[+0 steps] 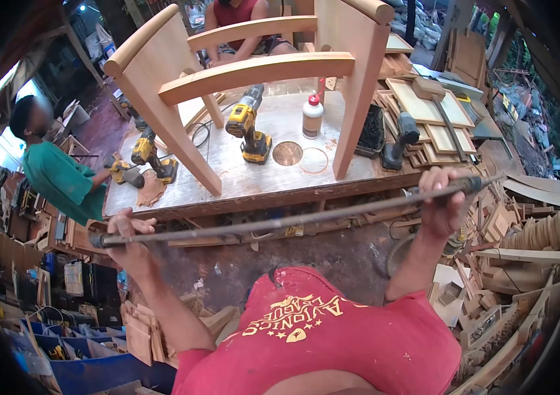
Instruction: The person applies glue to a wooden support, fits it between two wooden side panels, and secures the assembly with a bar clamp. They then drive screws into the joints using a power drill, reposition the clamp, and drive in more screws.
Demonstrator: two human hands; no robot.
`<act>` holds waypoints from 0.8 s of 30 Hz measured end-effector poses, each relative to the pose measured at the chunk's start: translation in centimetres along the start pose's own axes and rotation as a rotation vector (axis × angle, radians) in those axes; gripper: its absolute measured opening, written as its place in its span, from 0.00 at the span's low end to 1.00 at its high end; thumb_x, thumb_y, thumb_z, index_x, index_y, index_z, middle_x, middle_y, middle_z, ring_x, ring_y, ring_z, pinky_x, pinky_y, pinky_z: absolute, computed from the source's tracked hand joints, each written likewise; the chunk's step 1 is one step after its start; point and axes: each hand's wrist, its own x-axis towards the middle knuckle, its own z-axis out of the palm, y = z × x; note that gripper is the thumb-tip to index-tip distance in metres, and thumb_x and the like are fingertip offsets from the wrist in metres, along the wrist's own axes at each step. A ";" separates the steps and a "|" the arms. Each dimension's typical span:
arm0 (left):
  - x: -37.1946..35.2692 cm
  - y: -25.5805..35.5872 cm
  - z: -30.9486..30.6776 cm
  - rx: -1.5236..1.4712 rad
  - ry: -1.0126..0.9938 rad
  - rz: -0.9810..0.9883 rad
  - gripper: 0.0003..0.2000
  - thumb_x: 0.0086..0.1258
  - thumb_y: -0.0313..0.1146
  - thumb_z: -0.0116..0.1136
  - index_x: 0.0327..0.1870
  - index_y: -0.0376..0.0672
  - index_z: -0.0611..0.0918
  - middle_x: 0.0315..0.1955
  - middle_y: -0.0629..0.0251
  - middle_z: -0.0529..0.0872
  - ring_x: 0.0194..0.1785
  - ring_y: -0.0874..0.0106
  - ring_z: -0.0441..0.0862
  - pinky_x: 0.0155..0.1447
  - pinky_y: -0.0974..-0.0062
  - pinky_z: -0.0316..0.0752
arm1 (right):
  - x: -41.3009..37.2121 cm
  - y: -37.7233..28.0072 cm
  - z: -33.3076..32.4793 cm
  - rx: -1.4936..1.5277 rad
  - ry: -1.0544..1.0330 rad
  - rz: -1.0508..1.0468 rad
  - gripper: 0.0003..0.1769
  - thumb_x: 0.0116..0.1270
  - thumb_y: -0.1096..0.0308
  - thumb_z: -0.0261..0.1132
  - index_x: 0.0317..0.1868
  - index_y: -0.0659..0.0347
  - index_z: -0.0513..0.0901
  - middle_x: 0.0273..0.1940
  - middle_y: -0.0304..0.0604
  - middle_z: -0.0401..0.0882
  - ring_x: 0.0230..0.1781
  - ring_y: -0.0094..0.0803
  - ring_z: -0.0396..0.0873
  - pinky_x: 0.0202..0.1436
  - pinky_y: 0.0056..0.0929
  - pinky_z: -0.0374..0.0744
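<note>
A long bar clamp [306,218] stretches across my body, held in both hands in front of the workbench. My left hand [132,229] is closed around its left end, and my right hand [443,201] grips it near the right end, slightly higher. Just beyond stands a wooden furniture frame [257,78] with slanted legs and two curved crosspieces. Between its legs are a yellow and black cordless drill [246,122] and a white glue bottle [312,117] with a red cap.
The workbench [191,197] also carries two more yellow power tools, a dark cordless tool [401,141] and a black tray [370,130]. Stacked wooden panels [431,108] lie right. A person in green [59,168] stands left; another sits behind the frame. Wood scraps crowd both sides.
</note>
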 end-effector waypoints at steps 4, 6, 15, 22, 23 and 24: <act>4.4 0.1 1.1 0.066 0.021 0.240 0.12 0.76 0.36 0.57 0.40 0.33 0.76 0.15 0.65 0.73 0.17 0.76 0.72 0.25 0.76 0.73 | 3.5 3.0 -0.2 -0.076 0.003 -0.008 0.24 0.68 0.51 0.68 0.49 0.65 0.75 0.28 0.40 0.73 0.24 0.27 0.71 0.29 0.27 0.71; 7.3 -0.1 1.8 -0.150 0.044 0.365 0.10 0.75 0.34 0.58 0.37 0.35 0.77 0.14 0.66 0.72 0.15 0.78 0.69 0.20 0.80 0.65 | 5.5 5.2 -2.4 0.074 0.017 -0.011 0.24 0.71 0.49 0.65 0.49 0.64 0.76 0.27 0.39 0.72 0.24 0.27 0.71 0.29 0.27 0.72; 17.7 -4.0 5.2 -0.147 -0.032 0.230 0.11 0.76 0.32 0.58 0.40 0.30 0.80 0.16 0.65 0.75 0.18 0.75 0.73 0.25 0.75 0.74 | 15.3 9.5 -0.3 -0.058 0.069 -0.002 0.27 0.66 0.48 0.70 0.46 0.68 0.78 0.26 0.42 0.79 0.21 0.30 0.76 0.24 0.26 0.73; 21.6 -5.7 7.3 -0.186 0.073 0.283 0.10 0.72 0.33 0.63 0.38 0.33 0.81 0.19 0.65 0.79 0.20 0.78 0.74 0.25 0.79 0.72 | 17.8 11.5 -1.5 0.037 0.068 -0.022 0.28 0.66 0.48 0.70 0.48 0.69 0.78 0.27 0.42 0.79 0.20 0.31 0.76 0.24 0.29 0.74; 22.4 -6.2 7.1 -0.188 0.066 0.267 0.10 0.72 0.33 0.63 0.38 0.33 0.81 0.19 0.65 0.79 0.20 0.78 0.74 0.25 0.79 0.72 | 17.9 11.8 -1.5 0.032 0.058 -0.023 0.28 0.66 0.48 0.69 0.48 0.69 0.78 0.27 0.42 0.79 0.20 0.31 0.76 0.24 0.28 0.74; 22.8 -6.4 7.1 -0.189 0.061 0.254 0.11 0.72 0.34 0.63 0.39 0.33 0.81 0.19 0.64 0.79 0.20 0.78 0.74 0.26 0.79 0.72 | 18.0 11.9 -1.6 0.030 0.046 -0.026 0.29 0.66 0.47 0.69 0.48 0.69 0.78 0.27 0.42 0.79 0.20 0.31 0.76 0.24 0.28 0.74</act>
